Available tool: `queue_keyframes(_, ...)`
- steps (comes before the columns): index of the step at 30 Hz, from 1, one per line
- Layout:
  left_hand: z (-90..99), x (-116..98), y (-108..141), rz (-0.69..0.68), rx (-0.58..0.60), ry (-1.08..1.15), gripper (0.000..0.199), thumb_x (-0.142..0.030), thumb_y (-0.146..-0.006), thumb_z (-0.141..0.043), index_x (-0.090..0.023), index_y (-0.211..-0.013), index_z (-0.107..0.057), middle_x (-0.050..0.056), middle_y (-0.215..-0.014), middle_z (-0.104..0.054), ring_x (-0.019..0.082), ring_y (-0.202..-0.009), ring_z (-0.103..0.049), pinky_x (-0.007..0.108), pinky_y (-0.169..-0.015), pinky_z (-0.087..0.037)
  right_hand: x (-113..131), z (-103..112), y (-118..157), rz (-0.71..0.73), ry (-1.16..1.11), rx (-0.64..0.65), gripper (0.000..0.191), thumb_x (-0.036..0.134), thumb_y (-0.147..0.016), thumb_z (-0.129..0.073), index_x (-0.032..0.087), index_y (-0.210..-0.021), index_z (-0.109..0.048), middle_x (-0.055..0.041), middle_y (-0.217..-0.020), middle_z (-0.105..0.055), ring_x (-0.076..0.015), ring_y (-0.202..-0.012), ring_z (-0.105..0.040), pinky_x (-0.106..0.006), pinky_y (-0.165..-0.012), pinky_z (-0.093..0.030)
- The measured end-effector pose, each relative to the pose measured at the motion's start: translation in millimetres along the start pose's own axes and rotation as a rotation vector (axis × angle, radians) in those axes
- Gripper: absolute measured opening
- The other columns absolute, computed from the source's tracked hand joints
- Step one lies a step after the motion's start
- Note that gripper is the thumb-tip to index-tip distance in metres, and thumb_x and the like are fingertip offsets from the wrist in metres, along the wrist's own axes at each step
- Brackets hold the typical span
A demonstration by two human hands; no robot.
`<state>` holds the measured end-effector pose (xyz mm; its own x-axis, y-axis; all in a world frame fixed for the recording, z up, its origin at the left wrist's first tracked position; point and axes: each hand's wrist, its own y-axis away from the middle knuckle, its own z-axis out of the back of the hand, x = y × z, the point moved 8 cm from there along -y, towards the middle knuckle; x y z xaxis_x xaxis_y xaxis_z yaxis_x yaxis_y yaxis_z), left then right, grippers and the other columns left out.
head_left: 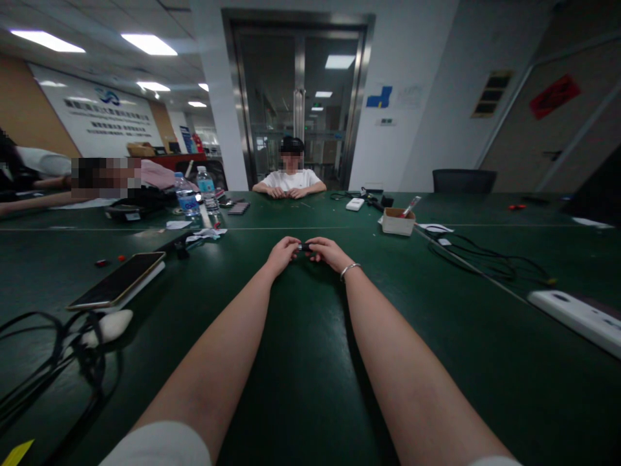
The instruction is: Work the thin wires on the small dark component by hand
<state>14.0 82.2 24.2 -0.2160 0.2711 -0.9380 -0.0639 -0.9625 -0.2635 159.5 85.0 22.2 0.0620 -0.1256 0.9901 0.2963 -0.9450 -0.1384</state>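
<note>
Both arms reach forward over the green table, and the hands meet near its middle. Between them is a small dark cylinder-like object with a light or shiny part at its left end; its exact kind is too small to make out. My left hand is closed, fingertips pinching the object's left end. My right hand, with a silver bracelet at the wrist, is closed around its right end. The fingers cover much of the object.
On the left lie a phone on a white box, a white mouse and black cables. Water bottles stand farther back. At right are a small box, cables and a white power strip. A person sits opposite.
</note>
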Motion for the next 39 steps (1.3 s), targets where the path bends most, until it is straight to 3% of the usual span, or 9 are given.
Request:
queue_keyframes(5, -4.2, -0.3, -1.7, -0.023, 0.050, 0.005, 0.021, -0.028, -0.084, -0.046, -0.015, -0.090, -0.061, 0.000, -0.062, -0.058, 0.010, -0.053, -0.052, 0.021, -0.053, -0.041, -1.0, -0.1, -0.5, -0.004, -0.013, 0.004, 0.015, 0.008, -0.083, -0.056, 0.013, -0.095, -0.064, -0.0012, -0.062, -0.067, -0.0050, -0.041, -0.052, -0.017, -0.050, -0.049)
queue_keyframes(10, -1.2, -0.3, -1.8, -0.030, 0.018, -0.020, 0.018, -0.024, -0.077, -0.056, -0.017, -0.093, -0.062, 0.001, -0.077, -0.063, 0.009, -0.058, -0.054, 0.021, -0.054, -0.041, -1.1, -0.1, -0.1, -0.006, -0.016, 0.000, 0.016, 0.007, -0.083, -0.055, 0.013, -0.095, -0.064, -0.0006, -0.061, -0.066, -0.0052, -0.041, -0.052, -0.017, -0.050, -0.049)
queue_keyframes(15, -3.7, -2.0, -0.5, -0.047, 0.042, -0.001, 0.021, -0.030, -0.085, -0.048, -0.015, -0.090, -0.061, 0.000, -0.064, -0.058, 0.009, -0.055, -0.053, 0.021, -0.055, -0.043, 0.7, -0.9, 0.8, -0.003, -0.014, 0.005, 0.016, 0.006, -0.083, -0.055, 0.013, -0.095, -0.064, -0.0009, -0.062, -0.066, -0.0055, -0.042, -0.053, -0.017, -0.051, -0.049)
queue_keyframes(20, -3.7, -3.2, 0.6, -0.046, 0.032, 0.041, 0.015, -0.025, -0.080, -0.055, -0.016, -0.092, -0.060, 0.000, -0.068, -0.061, 0.009, -0.055, -0.054, 0.021, -0.054, -0.043, 0.9, -0.6, 0.9, -0.007, -0.021, -0.002, 0.016, 0.006, -0.084, -0.054, 0.012, -0.095, -0.064, -0.0011, -0.062, -0.066, -0.0055, -0.041, -0.052, -0.017, -0.050, -0.049)
queue_keyframes(25, -5.8, -5.2, 2.3, -0.036, 0.066, 0.062, 0.020, -0.031, -0.085, -0.050, -0.015, -0.092, -0.059, 0.000, -0.059, -0.059, 0.010, -0.052, -0.056, 0.023, -0.055, -0.044, -0.3, -0.4, 0.2, -0.006, -0.032, -0.001, 0.015, 0.007, -0.084, -0.054, 0.013, -0.094, -0.063, -0.0011, -0.061, -0.066, -0.0057, -0.041, -0.053, -0.018, -0.051, -0.050)
queue_keyframes(30, -6.8, -6.1, 4.8, -0.007, 0.064, 0.117, 0.015, -0.020, -0.079, -0.057, -0.014, -0.093, -0.056, 0.001, -0.064, -0.063, 0.012, -0.056, -0.061, 0.024, -0.059, -0.047, -1.0, 0.1, -0.9, 0.005, -0.037, -0.004, 0.015, 0.007, -0.084, -0.053, 0.013, -0.094, -0.063, -0.0012, -0.062, -0.067, -0.0055, -0.040, -0.052, -0.018, -0.051, -0.050)
queue_keyframes(39, 1.6, -2.7, 1.5, -0.057, -0.011, 0.037, 0.018, -0.028, -0.076, -0.063, -0.016, -0.088, -0.060, 0.003, -0.078, -0.066, 0.014, -0.066, -0.065, 0.021, -0.055, -0.045, -1.6, 0.4, -1.5, -0.004, -0.033, -0.003, 0.014, 0.007, -0.084, -0.054, 0.013, -0.094, -0.063, -0.0014, -0.061, -0.067, -0.0059, -0.040, -0.053, -0.018, -0.051, -0.050)
